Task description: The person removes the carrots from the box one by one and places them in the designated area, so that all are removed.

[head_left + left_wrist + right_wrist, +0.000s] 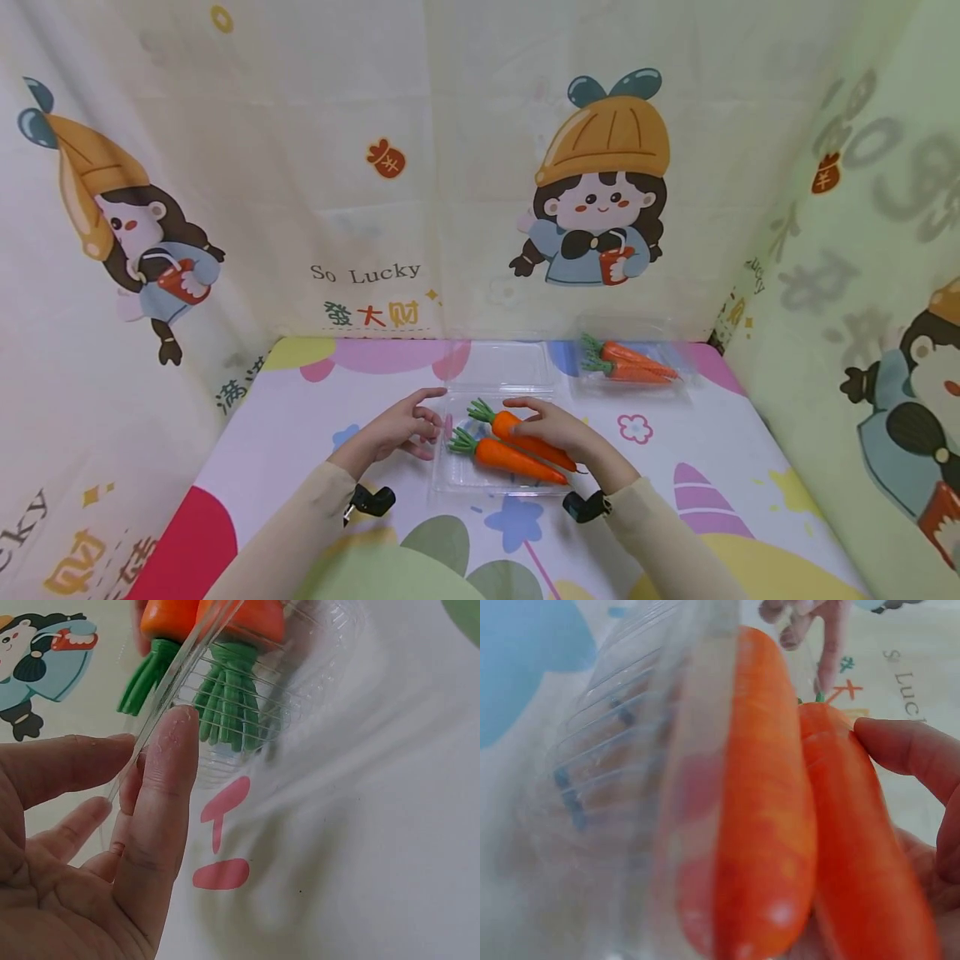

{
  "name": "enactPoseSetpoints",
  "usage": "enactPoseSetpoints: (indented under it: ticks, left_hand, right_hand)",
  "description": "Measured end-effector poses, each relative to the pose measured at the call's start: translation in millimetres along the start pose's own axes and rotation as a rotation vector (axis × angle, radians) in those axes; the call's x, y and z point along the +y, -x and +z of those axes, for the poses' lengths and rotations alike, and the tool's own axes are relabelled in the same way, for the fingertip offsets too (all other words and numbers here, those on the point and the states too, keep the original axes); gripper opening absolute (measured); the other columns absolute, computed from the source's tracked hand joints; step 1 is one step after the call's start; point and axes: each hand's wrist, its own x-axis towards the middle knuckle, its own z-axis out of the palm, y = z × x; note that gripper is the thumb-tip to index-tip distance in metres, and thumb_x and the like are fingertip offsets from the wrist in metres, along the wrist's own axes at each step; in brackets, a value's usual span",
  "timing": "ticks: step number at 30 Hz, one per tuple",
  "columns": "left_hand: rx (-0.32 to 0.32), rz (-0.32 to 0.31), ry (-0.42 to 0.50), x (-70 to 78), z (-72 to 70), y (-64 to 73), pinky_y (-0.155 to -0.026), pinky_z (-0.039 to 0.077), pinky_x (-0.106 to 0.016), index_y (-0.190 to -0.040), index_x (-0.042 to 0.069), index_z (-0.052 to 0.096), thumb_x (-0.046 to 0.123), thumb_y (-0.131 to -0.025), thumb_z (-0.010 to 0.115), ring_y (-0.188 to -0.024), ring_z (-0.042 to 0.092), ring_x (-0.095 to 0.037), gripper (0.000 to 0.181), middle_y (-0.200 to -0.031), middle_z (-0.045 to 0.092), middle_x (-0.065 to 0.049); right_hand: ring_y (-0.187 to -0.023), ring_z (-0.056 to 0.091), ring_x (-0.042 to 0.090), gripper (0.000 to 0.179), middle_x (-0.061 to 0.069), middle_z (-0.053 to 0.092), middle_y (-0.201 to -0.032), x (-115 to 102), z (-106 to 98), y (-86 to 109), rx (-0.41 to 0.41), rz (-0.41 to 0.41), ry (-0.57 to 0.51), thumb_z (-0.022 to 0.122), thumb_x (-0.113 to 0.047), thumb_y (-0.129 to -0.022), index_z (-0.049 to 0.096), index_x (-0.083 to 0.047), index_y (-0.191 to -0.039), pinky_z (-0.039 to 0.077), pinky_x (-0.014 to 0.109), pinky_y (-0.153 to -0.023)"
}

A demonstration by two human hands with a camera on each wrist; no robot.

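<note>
An open clear plastic box [480, 491] lies in front of me on the table, its lid [498, 367] folded back flat. Two orange carrots with green tops are at this box: the nearer carrot [521, 462] lies slantwise inside. My right hand [555, 429] grips the farther carrot [847, 802], thumb on one side and fingers on the other. At the box's left edge is my left hand [405, 429]. In the left wrist view its thumb and fingers pinch the rim between them. Part of the farther carrot is hidden under my right hand.
At the back right stands another clear plastic box [686, 379], holding two carrots [637, 372]. A printed cloth [465, 208] hangs behind the table and at both sides. The table [600, 533] has a colourful printed cover.
</note>
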Motion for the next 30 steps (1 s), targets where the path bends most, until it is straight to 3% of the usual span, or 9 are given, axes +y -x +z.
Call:
enactPoseSetpoints:
  ticks: [11, 17, 22, 26, 30]
  left_hand:
    - [0.004, 0.002, 0.000, 2.3, 0.8, 2.6, -0.065, 0.064, -0.039, -0.159, 0.020, 0.035, -0.004, -0.090, 0.064, -0.084, 0.060, -0.022, 0.079, -0.107, 0.062, -0.012]
    - [0.009, 0.002, 0.002, 1.2, 0.9, 1.7, -0.066, 0.064, -0.040, -0.160, 0.020, 0.035, -0.004, -0.090, 0.064, -0.083, 0.060, -0.022, 0.079, -0.108, 0.062, -0.013]
    - [0.008, 0.003, 0.001, -0.1, 0.8, 1.0, -0.067, 0.064, -0.040, -0.160, 0.020, 0.035, -0.004, -0.090, 0.064, -0.084, 0.060, -0.022, 0.079, -0.109, 0.062, -0.015]
    - [0.006, 0.006, -0.006, 0.3, 0.7, 0.7, -0.067, 0.065, -0.040, -0.160, 0.019, 0.034, -0.004, -0.091, 0.063, -0.084, 0.060, -0.022, 0.079, -0.109, 0.062, -0.015]
    - [0.009, 0.007, -0.007, 0.1, 0.1, 0.7, -0.067, 0.065, -0.040, -0.160, 0.019, 0.034, -0.004, -0.091, 0.063, -0.083, 0.060, -0.022, 0.078, -0.109, 0.062, -0.014]
  right_hand:
    - [-0.109, 0.061, 0.025, 0.054, 0.014, 0.059, -0.138, 7, -9, 0.7, -0.069, 0.001, -0.213, 0.066, -0.026, -0.100, 0.053, -0.016, -0.151, 0.054, 0.032, -0.096]
    - [-0.109, 0.071, 0.032, 0.056, 0.016, 0.063, -0.128, 8, -16, 6.5, -0.095, -0.011, -0.410, 0.058, -0.021, -0.104, 0.040, -0.008, -0.155, 0.059, 0.033, -0.094]
    - [-0.110, 0.073, 0.032, 0.060, 0.017, 0.055, -0.136, 6, -22, 12.5, -0.072, -0.009, -0.569, 0.055, -0.019, -0.106, 0.030, -0.012, -0.160, 0.060, 0.034, -0.094]
    - [-0.113, 0.072, 0.033, 0.063, 0.018, 0.047, -0.142, 4, -24, 16.9, -0.045, 0.006, -0.643, 0.054, -0.017, -0.107, 0.025, -0.017, -0.163, 0.060, 0.039, -0.095]
    - [-0.116, 0.071, 0.035, 0.062, 0.016, 0.048, -0.140, 3, -26, 20.7, -0.042, 0.007, -0.675, 0.052, -0.020, -0.109, 0.022, -0.017, -0.163, 0.053, 0.048, -0.104]
